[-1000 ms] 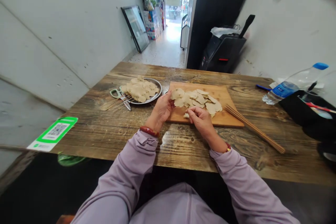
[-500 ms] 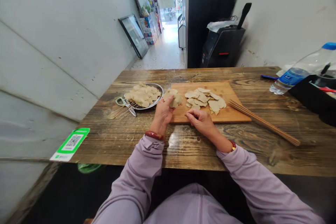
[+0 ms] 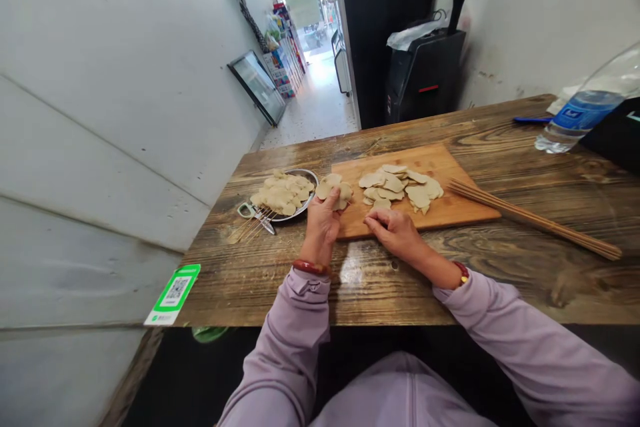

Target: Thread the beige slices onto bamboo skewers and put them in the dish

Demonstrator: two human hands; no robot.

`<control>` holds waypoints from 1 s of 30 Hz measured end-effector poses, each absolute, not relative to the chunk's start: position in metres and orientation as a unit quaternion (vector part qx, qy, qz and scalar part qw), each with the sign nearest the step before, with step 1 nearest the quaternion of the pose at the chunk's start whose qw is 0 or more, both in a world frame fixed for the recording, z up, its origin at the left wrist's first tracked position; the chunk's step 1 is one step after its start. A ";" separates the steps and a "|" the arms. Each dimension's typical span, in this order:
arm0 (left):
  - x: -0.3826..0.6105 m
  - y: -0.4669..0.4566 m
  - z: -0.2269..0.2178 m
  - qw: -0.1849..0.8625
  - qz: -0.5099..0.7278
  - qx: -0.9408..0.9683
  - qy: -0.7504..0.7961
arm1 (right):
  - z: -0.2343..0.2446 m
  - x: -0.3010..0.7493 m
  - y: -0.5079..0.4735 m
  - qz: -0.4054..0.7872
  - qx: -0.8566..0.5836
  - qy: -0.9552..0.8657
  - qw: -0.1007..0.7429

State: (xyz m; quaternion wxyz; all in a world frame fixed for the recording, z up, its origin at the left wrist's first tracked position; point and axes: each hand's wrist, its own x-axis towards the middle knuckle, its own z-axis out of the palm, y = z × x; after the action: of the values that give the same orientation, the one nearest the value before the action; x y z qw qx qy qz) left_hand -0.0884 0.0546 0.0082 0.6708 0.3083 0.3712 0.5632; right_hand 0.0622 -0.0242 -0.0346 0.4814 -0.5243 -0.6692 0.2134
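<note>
Left hand, centre frame: I grip thin beige slices. Right hand, centre-right: fingertips pinched, contents indiscernible.

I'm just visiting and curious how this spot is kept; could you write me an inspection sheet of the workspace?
Surface: wooden table, with a cutting board on it.
Job's things: pale slices on the board; more, threaded on skewers, on a metal plate; bundle of bare sticks over the board's right edge.
Clutter: green-handled bladed tool by the plate; QR-code card at left; water bottle at right.
Hands: left hand grips some slices; right hand has fingers pinched, contents unclear.
Cables: nothing seen for certain.
Surroundings: black case, stacked boxes, leaning framed panel.
</note>
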 end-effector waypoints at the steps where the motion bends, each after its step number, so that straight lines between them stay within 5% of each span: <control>1: -0.088 0.055 0.008 0.669 0.563 0.311 0.371 | -0.035 0.062 -0.024 0.212 -0.525 -0.669 0.482; 30: -0.083 0.051 0.005 0.694 0.579 0.260 0.340 | -0.035 0.057 -0.024 0.223 -0.503 -0.651 0.524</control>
State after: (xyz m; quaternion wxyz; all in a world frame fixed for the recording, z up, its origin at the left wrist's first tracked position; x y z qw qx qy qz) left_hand -0.0828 0.0506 0.0054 0.6939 0.2603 0.3397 0.5792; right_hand 0.0570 -0.0236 -0.0347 0.5236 -0.5027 -0.6508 0.2230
